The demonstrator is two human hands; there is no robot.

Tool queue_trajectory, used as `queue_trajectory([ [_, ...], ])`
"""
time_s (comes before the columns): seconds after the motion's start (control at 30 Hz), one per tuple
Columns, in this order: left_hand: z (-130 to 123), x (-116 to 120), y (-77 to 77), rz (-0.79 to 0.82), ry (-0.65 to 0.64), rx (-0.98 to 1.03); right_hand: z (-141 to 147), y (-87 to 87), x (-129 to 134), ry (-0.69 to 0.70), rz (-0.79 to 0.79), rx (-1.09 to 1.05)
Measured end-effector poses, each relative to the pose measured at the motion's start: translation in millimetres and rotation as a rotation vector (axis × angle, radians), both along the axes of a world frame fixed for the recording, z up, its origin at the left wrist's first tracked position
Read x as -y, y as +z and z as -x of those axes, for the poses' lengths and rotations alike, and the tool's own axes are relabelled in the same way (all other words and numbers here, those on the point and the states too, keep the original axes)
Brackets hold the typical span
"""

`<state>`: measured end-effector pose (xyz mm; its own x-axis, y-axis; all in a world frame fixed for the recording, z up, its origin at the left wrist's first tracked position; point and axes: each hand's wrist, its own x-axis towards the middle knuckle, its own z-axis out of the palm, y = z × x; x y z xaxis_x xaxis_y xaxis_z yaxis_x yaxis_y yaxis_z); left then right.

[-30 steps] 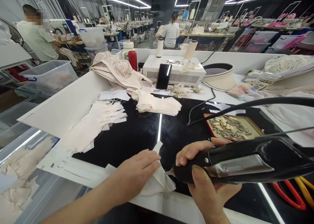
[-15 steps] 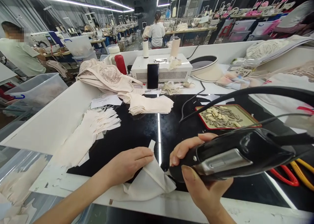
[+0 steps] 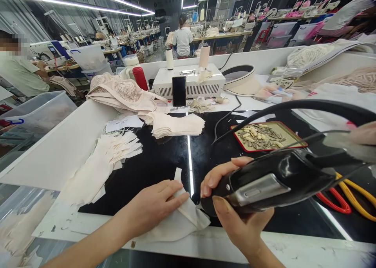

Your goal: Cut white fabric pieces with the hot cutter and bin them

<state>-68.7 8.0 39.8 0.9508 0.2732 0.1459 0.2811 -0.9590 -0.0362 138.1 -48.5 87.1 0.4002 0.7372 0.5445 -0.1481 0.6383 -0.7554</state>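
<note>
A thin off-white cloth piece [image 3: 176, 223] lies at the near edge of the glossy black tabletop [image 3: 164, 158], a narrow strip of it pointing away. My left hand [image 3: 155, 205] is closed on this cloth, thumb and fingers together near the strip. In my right hand [image 3: 232, 197] is a black handheld tool [image 3: 261, 181] with a silver switch plate, its small tip touching the cloth's right side. The palm side of the right hand is partly hidden behind the tool.
Cut cloth pieces [image 3: 100, 162] lie at the left, another stack [image 3: 176, 125] farther back. A tray [image 3: 290, 136] of seeds, a phone [image 3: 179, 91], a white box [image 3: 190, 84] and red and yellow handles [image 3: 337, 201] surround the work area. A cable arches across the right.
My left hand has shifted slightly, its thumb now lying farther right over the cloth. The tool and right hand appear slightly farther left, as the whole view has shifted a little.
</note>
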Motion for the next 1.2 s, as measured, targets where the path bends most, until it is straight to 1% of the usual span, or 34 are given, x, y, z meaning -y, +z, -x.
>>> queue_trajectory([
  [0.1, -3, 10, 5.4, -0.004, 0.030, -0.007, 2, -2.6, 0, -0.028, -0.030, 0.008],
  [0.23, -7, 17, 8.2, -0.043, 0.018, -0.027, 3, -4.9, -1, -0.021, -0.031, 0.015],
  [0.43, -5, 17, 4.8, -0.031, 0.008, -0.024, -1, -1.8, 0, -0.007, 0.003, 0.044],
  [0.67, -1, 19, 1.4, 0.013, 0.020, -0.015, 5, -6.0, 1, -0.036, -0.005, -0.001],
  [0.93, -1, 20, 1.6, 0.011, 0.024, -0.045, 3, -5.8, 1, -0.015, -0.006, -0.001],
  [1.1, -2, 19, 3.3, 0.000, -0.012, -0.033, 3, -4.0, -1, -0.015, -0.003, -0.029],
  [1.2, -3, 19, 4.0, 0.001, -0.009, -0.024, 3, -3.7, -4, -0.012, 0.008, -0.050],
])
